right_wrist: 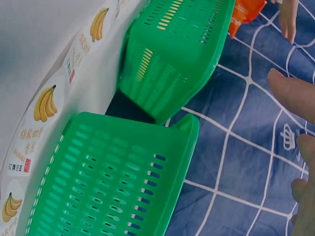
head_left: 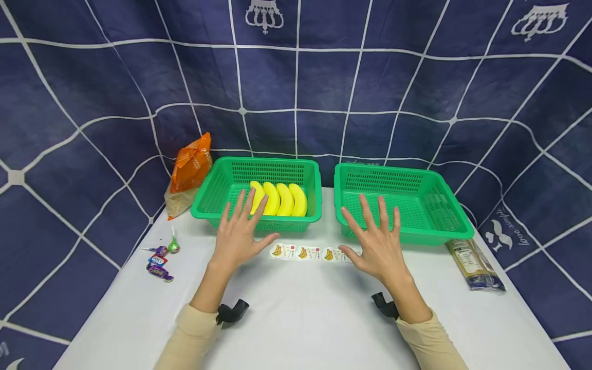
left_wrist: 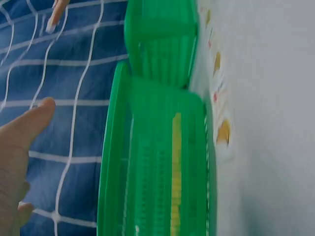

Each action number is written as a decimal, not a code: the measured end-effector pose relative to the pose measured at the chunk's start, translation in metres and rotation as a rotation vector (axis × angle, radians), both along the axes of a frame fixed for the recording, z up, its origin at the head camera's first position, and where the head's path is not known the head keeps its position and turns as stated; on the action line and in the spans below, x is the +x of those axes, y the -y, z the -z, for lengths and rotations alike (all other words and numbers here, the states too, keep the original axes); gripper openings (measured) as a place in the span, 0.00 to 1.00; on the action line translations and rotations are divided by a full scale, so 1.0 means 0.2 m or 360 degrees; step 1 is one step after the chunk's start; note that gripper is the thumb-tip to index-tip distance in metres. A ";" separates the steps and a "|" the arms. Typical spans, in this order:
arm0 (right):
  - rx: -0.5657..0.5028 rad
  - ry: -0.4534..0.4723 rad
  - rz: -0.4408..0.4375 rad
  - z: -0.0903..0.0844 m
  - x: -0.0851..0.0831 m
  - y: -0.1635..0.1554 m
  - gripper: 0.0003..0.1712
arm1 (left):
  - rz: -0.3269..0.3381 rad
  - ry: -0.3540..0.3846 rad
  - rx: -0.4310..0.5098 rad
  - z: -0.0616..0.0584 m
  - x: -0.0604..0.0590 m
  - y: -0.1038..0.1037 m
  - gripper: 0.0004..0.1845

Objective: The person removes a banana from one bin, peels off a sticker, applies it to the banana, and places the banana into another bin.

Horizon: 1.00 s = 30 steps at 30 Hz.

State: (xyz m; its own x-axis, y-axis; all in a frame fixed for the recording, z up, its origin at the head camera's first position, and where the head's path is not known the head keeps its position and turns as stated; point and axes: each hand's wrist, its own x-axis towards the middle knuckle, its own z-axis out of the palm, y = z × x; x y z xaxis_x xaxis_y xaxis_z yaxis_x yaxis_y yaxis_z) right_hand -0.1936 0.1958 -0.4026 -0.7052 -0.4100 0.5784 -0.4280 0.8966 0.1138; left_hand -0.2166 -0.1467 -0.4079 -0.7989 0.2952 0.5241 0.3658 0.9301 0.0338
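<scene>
Two green plastic baskets stand side by side on the white table. The left basket (head_left: 217, 192) holds several yellow bananas (head_left: 279, 199); the right basket (head_left: 416, 205) shows nothing inside. A strip of banana stickers (head_left: 307, 253) lies in front of them. My left hand (head_left: 240, 234) hovers open, fingers spread, just before the left basket's front rim. In front of the right basket my right hand (head_left: 376, 241) is open too, its thumb close to the strip's right end. Neither hand holds anything. The right wrist view shows both baskets (right_wrist: 113, 182) and the stickers (right_wrist: 44, 103).
An orange snack bag (head_left: 189, 169) leans at the back left. Wrapped candies and a lollipop (head_left: 161, 257) lie near the table's left edge. A dark packet (head_left: 474, 264) lies right of the right basket. A blue checked cloth hangs behind.
</scene>
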 end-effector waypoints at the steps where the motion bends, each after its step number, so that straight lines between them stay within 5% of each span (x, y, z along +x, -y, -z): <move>1: 0.0003 0.0006 0.0001 0.00 0.00 0.00 0.53 | -0.0010 0.0016 0.0047 0.00 -0.01 0.02 0.53; 8: 0.0001 0.0024 0.0009 0.00 0.01 0.00 0.53 | -0.0147 0.0209 0.0362 0.00 -0.08 0.24 0.48; 17: -0.0009 0.0025 -0.0020 0.01 0.01 0.01 0.53 | -0.0332 0.0538 0.0615 0.04 -0.20 0.55 0.55; 24: 0.0007 0.0014 -0.0005 0.01 0.02 0.01 0.53 | -0.0236 0.0765 0.0892 0.08 -0.28 0.68 0.53; 30: 0.0013 0.0034 0.0004 0.01 0.02 0.02 0.53 | -0.0178 0.0840 0.1038 0.12 -0.33 0.73 0.52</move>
